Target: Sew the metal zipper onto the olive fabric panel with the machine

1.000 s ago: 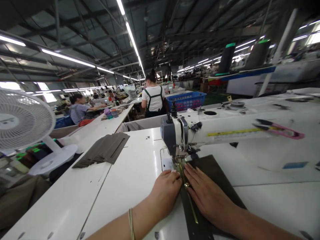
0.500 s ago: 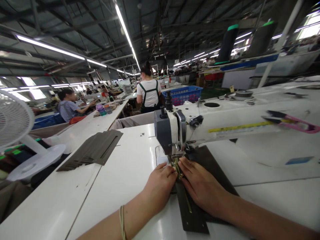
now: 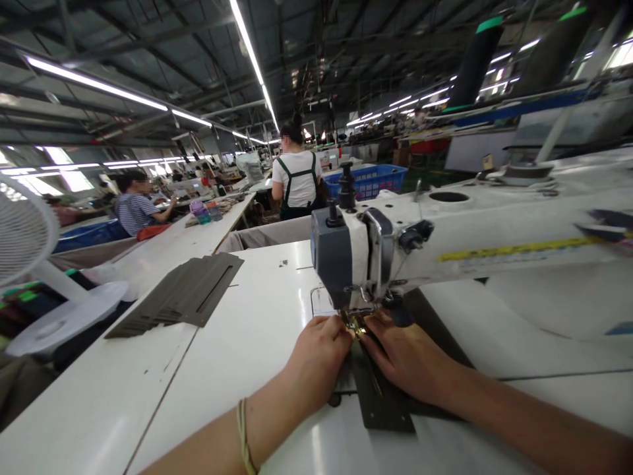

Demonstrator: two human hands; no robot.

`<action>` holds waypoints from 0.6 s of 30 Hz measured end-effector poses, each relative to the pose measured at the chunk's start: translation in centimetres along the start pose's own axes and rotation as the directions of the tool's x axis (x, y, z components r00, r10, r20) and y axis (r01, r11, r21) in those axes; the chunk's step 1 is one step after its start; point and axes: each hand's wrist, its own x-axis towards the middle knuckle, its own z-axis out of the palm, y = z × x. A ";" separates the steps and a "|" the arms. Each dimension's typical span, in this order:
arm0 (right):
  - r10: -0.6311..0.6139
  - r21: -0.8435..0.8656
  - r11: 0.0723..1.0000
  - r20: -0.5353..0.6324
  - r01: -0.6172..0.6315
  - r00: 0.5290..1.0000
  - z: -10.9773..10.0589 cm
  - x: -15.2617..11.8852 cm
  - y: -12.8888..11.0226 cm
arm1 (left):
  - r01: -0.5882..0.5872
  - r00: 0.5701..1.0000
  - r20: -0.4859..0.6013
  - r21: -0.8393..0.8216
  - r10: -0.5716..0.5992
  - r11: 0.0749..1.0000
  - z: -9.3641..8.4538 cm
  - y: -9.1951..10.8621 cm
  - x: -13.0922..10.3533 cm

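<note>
A dark grey-brown panel [image 3: 378, 402] with a gold zipper [image 3: 376, 379] along its slot lies under the needle end of a white sewing machine [image 3: 363, 257]. My left hand [image 3: 316, 359] has curled fingers pinching at the left edge of the zipper, close to the presser foot. On the other side, my right hand [image 3: 415, 359] grips the panel, thumb and fingertips beside the shiny gold part. Another dark piece [image 3: 440, 330] extends from beneath that hand, behind the machine head. The fingertips partly hide the stitching spot.
A stack of dark slotted panels [image 3: 180, 293] lies on the white table [image 3: 257, 349] at left. A white fan [image 3: 64, 307] stands beyond it. Scissors [image 3: 606, 227] rest on the machine arm, behind a yellow tape measure [image 3: 514, 251]. Two people sit ahead, near a blue basket [image 3: 370, 181].
The panel has slid forward under the machine, its near end now closer to the needle. Both hands stay beside the zipper, and my right fingers have bent more. The view has shifted slightly.
</note>
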 end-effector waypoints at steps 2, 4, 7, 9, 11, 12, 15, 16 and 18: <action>0.021 -0.004 1.000 0.026 -0.021 0.999 0.1 0.3 0.2 | 0.009 1.000 -0.004 -0.013 -0.009 1.000 0.0 -0.1 -0.1; 0.037 -0.010 0.999 0.032 -0.037 0.999 0.1 0.5 0.3 | 0.016 1.000 -0.005 -0.044 -0.016 0.999 0.1 0.0 -0.3; 0.067 -0.016 0.998 0.016 -0.067 0.998 -0.1 0.8 0.4 | 0.024 1.000 -0.009 -0.085 -0.025 0.996 0.1 0.1 -0.7; 0.097 -0.030 0.995 0.005 -0.097 0.995 -0.1 1.0 0.4 | 0.021 1.000 -0.009 -0.088 -0.022 0.996 0.1 0.1 -0.8; 0.134 -0.060 0.989 -0.007 -0.135 0.991 0.2 1.2 0.6 | 0.012 1.000 -0.006 -0.082 -0.012 0.997 0.2 0.1 -0.8; 0.153 -0.081 0.985 -0.014 -0.154 0.988 0.3 1.3 0.7 | 0.008 1.000 -0.005 -0.079 -0.009 0.997 0.2 0.0 -0.7; 0.190 -0.150 0.970 -0.036 -0.193 0.981 0.7 1.8 0.9 | 0.004 1.000 -0.003 -0.065 -0.005 0.998 0.0 -0.2 -0.5; 0.189 -0.167 0.967 -0.039 -0.193 0.981 0.7 1.8 1.0 | 0.005 1.000 0.005 -0.057 -0.005 0.998 -0.1 -0.1 -0.5; 0.166 -0.182 0.968 -0.034 -0.170 0.985 0.3 1.5 0.7 | 0.006 0.999 0.042 -0.033 -0.005 0.999 -0.5 0.1 -0.5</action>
